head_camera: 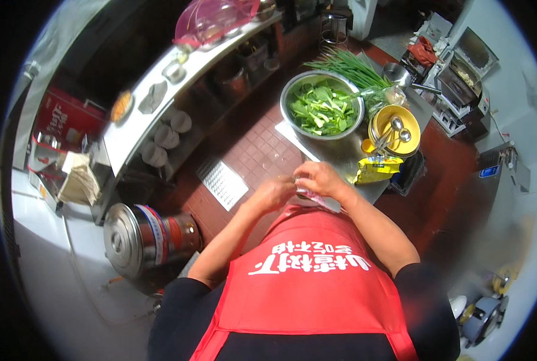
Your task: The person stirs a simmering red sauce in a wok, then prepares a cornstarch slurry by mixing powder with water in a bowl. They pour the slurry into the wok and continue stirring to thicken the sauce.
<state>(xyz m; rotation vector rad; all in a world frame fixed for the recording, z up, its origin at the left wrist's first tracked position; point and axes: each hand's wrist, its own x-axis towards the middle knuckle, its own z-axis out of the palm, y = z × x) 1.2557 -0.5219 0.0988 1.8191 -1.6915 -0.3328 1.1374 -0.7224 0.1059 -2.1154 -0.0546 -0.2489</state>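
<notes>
Both my hands meet in front of the red apron [313, 293], at the near edge of the steel table. My left hand [276, 194] has bent fingers near the other hand's fingertips; what lies between them is too small to tell. My right hand [318, 179] is curled over a small pinkish and clear item [316, 198], perhaps a plastic packet, partly hidden by the fingers. Beyond the hands, a large steel bowl [285, 108] holds cut leafy greens [325, 106]. Right of it are yellow bowls [408, 122] with metal spoons [396, 122] inside, and a yellow packet [379, 169].
Long green stalks [349, 65] and a steel ladle or pan [397, 74] lie at the table's far side. A white shelf counter [135, 131] curves along the left. Below it stands a lidded steel drum [124, 241]. A fryer [460, 83] is at the upper right.
</notes>
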